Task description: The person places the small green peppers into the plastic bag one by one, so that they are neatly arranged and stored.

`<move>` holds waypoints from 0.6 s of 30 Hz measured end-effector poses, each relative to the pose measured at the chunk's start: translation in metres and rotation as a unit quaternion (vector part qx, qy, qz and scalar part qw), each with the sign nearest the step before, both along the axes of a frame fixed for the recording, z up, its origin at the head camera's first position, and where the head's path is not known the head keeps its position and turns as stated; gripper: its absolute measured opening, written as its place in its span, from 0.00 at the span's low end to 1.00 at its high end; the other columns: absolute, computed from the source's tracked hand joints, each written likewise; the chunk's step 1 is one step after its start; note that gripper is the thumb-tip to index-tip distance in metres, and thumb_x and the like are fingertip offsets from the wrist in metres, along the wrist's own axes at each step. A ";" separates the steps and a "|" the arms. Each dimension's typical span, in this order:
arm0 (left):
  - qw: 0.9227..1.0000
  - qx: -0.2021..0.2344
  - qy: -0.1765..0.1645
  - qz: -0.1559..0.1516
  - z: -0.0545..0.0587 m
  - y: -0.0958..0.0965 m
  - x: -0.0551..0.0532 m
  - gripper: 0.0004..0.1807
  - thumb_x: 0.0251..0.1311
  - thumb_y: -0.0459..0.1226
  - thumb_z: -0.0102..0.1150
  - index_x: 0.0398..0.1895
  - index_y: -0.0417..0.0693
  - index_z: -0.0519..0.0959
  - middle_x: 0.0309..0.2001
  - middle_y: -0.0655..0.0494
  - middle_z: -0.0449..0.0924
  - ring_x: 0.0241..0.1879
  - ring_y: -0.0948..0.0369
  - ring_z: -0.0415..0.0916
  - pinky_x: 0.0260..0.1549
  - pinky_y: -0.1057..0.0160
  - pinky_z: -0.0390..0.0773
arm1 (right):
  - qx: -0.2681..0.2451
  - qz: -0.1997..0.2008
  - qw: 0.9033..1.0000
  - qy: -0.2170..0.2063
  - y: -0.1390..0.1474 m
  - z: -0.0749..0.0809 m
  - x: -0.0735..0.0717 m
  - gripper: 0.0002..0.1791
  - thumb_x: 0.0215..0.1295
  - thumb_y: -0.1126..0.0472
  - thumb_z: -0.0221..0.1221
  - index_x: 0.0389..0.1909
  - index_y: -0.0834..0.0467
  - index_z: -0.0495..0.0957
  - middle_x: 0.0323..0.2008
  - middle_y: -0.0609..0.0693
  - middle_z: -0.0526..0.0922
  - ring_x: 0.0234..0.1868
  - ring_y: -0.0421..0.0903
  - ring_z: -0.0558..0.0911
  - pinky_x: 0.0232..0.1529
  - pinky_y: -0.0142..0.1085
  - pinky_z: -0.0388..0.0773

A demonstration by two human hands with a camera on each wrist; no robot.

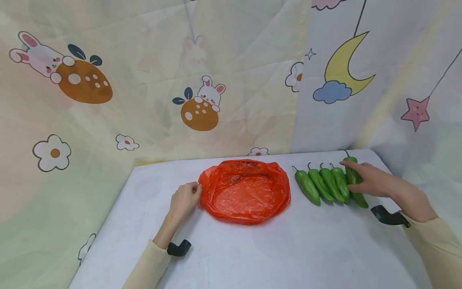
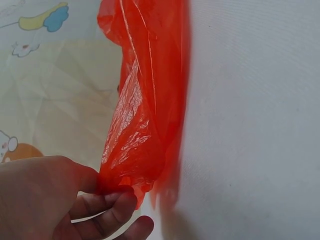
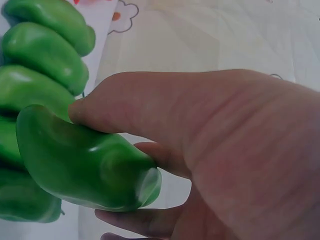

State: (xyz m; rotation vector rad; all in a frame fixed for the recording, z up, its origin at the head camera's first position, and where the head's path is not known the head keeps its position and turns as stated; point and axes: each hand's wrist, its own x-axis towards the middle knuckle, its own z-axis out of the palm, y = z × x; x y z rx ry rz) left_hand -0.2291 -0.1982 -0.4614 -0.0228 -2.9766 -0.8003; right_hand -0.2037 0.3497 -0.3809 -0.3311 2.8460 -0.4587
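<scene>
A red plastic bag (image 1: 245, 196) lies spread on the table, its mouth open and rim rounded. My left hand (image 1: 185, 197) pinches the bag's left edge between thumb and fingers; the left wrist view shows the crumpled film (image 2: 132, 145) at the fingertips. To the bag's right, several green peppers form a row. My right hand (image 1: 377, 180) is at the rightmost green pepper (image 1: 353, 176), gripping it with the thumb on one side and fingers on the other. In the right wrist view this pepper (image 3: 80, 160) overlaps the neighbouring ones.
The other green peppers (image 1: 306, 186) lie side by side, stems toward the back, between the bag and my right hand. A white table (image 1: 267, 257) carries everything. Behind it hangs a patterned cloth (image 1: 249, 80), meeting the table's back edge.
</scene>
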 end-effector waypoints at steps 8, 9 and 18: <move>1.000 -0.001 0.003 0.001 -0.002 -0.001 0.000 0.18 0.70 0.44 0.50 0.21 0.50 0.77 0.16 0.58 0.70 0.17 0.61 0.66 0.16 0.65 0.61 | -0.008 0.019 1.000 0.009 -0.010 0.004 -0.003 0.43 0.61 0.57 0.66 0.71 0.67 0.56 0.58 0.81 0.67 0.54 0.71 0.74 0.48 0.62 0.77; 1.000 -0.001 0.003 0.001 -0.001 -0.001 0.000 0.18 0.70 0.44 0.50 0.21 0.50 0.76 0.16 0.58 0.70 0.17 0.61 0.66 0.16 0.65 0.61 | -0.011 0.023 1.000 0.010 -0.012 0.005 -0.003 0.43 0.61 0.58 0.66 0.71 0.67 0.57 0.58 0.80 0.68 0.54 0.70 0.75 0.48 0.62 0.77; 1.000 0.003 0.006 0.002 -0.001 -0.002 0.001 0.19 0.70 0.45 0.49 0.20 0.51 0.76 0.15 0.58 0.69 0.17 0.61 0.65 0.16 0.65 0.60 | -0.018 0.035 0.999 0.017 -0.026 0.006 -0.005 0.42 0.62 0.57 0.66 0.72 0.67 0.57 0.58 0.78 0.69 0.53 0.67 0.76 0.49 0.60 0.78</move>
